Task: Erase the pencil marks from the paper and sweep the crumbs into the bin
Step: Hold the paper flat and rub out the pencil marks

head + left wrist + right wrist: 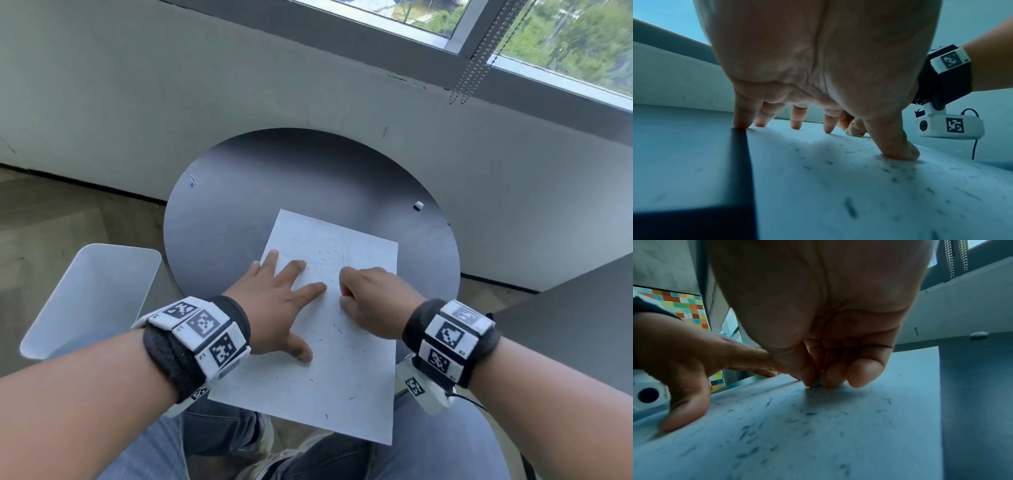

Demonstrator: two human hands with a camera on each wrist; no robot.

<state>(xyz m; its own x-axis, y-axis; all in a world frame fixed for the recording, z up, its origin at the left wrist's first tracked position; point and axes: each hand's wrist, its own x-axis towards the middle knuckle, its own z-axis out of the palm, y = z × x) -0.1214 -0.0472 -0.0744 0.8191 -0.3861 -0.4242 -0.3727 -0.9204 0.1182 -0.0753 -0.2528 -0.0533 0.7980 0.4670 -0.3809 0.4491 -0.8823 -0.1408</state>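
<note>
Furthest left, beyond the little finger of the left hand (274, 308) and below the table edge, stands the white plastic bin with rounded corners (92, 298), open-topped and well apart from every fingertip. The left hand is spread flat, its straight fingers (796, 120) and thumb pressed down on the left half of the white rectangular sheet of paper (342, 359), the little finger right at the sheet's left edge; it grips nothing.

The paper lies on the dark round table (239, 192), its near end hanging over the table edge towards the person's lap. It looks thin, light and limp, so it would likely slide or buckle under rubbing unless pinned close beside the stroke, as the left hand does now. Scattered under and between both hands are the small dark eraser crumbs (339, 330), loose and very light; they would probably roll or smear instead of being picked up, so a flat hand edge pushing them left toward the bin seems the way to move them.

Right of the left index finger, the right hand (370, 301) is curled, its fingertips (863, 371) bunched down on the paper around something pale that is barely visible in the right wrist view, probably an eraser, though I cannot tell for sure. Far past its knuckles, a small white lump (418, 205) lies on the table
</note>
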